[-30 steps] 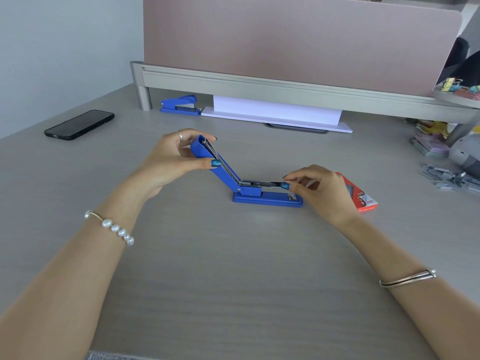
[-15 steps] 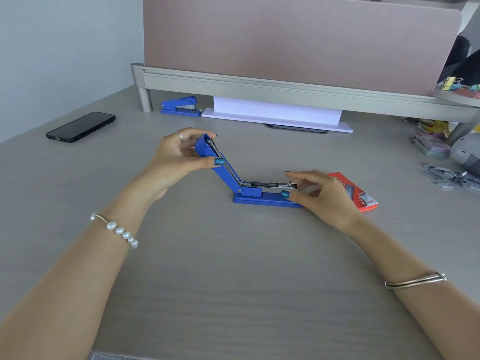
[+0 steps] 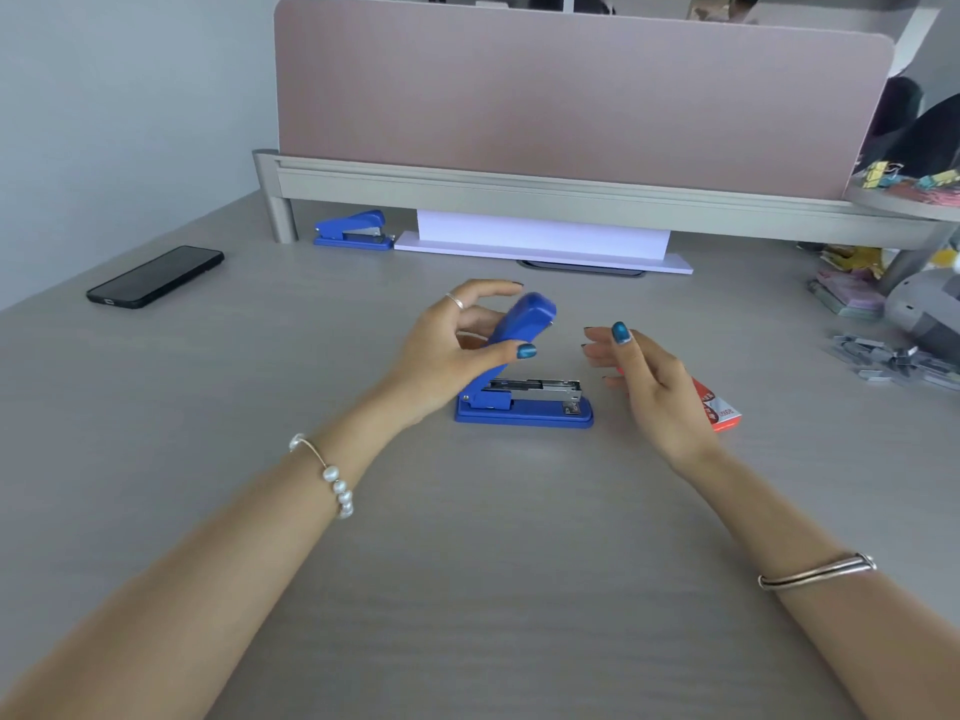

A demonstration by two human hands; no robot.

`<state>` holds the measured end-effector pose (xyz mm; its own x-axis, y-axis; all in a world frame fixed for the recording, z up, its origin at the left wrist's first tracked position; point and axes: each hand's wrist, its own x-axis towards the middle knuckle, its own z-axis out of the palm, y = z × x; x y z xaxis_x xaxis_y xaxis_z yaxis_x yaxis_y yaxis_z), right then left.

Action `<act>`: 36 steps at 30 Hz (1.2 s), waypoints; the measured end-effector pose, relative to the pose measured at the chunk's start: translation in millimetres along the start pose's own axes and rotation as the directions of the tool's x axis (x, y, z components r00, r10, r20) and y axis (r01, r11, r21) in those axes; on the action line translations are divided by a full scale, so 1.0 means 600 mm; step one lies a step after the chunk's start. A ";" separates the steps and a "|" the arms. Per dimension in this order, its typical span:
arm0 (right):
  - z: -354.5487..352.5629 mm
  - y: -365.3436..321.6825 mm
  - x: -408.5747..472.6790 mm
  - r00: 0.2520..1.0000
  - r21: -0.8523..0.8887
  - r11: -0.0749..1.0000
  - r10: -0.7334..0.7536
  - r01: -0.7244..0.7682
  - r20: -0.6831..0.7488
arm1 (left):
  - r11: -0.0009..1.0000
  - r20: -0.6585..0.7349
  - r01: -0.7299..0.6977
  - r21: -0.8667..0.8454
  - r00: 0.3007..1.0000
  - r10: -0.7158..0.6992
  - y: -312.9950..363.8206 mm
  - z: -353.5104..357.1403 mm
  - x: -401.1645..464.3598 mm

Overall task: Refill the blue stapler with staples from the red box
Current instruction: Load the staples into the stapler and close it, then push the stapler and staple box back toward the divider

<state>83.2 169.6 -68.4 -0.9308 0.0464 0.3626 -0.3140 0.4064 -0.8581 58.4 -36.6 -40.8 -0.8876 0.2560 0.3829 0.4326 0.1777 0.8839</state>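
The grey tabletop (image 3: 467, 589) fills most of the view, its near edge cut off by the frame, with a pink divider panel (image 3: 571, 96) on a raised shelf at twelve o'clock. Under that shelf a white paper stack (image 3: 540, 236) half hides a dark flat object whose kind cannot be made out. A black phone (image 3: 156, 276) lies at ten o'clock, and a second blue stapler (image 3: 353, 232) sits closed at eleven o'clock. At three o'clock loose staple strips (image 3: 893, 358) and blurred clutter run out of frame. At centre the blue stapler (image 3: 524, 392) stands on the tabletop with its top arm tilted up, the metal channel showing; whether staples lie in it is too small to tell. The left hand (image 3: 457, 350) pinches that raised arm between thumb and fingers. The right hand (image 3: 649, 381) hangs with fingers loosely spread, holding nothing, just right of the stapler's front. It hides most of the red box (image 3: 719, 410), which lies on the tabletop at three o'clock of the stapler; its label print is unreadable.
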 end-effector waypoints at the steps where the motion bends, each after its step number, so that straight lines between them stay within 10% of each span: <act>1: 0.000 -0.001 -0.002 1.000 -0.004 1.000 0.007 -0.007 0.025 | 0.999 0.018 -0.021 0.039 1.000 0.020 -0.001 0.006 0.002; 13: 0.009 0.001 -0.010 0.967 -0.221 0.961 -0.116 0.168 0.227 | 0.857 0.257 -0.217 0.467 0.961 0.103 -0.045 0.032 -0.003; 26: -0.071 0.025 0.011 0.991 -0.707 0.703 0.019 0.081 0.132 | 0.897 0.196 -0.153 0.415 0.978 0.076 -0.047 0.028 -0.025; 36: -0.085 0.008 -0.061 0.961 -0.567 0.813 0.036 0.132 0.275 | 0.951 0.205 0.027 0.307 0.974 -0.094 -0.053 -0.010 -0.031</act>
<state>125.2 216.5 -67.2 -0.9570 -0.1916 0.2180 -0.2720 0.8540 -0.4436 60.3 -52.5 -74.4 -0.8727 0.4279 0.2350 0.4363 0.4676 0.7688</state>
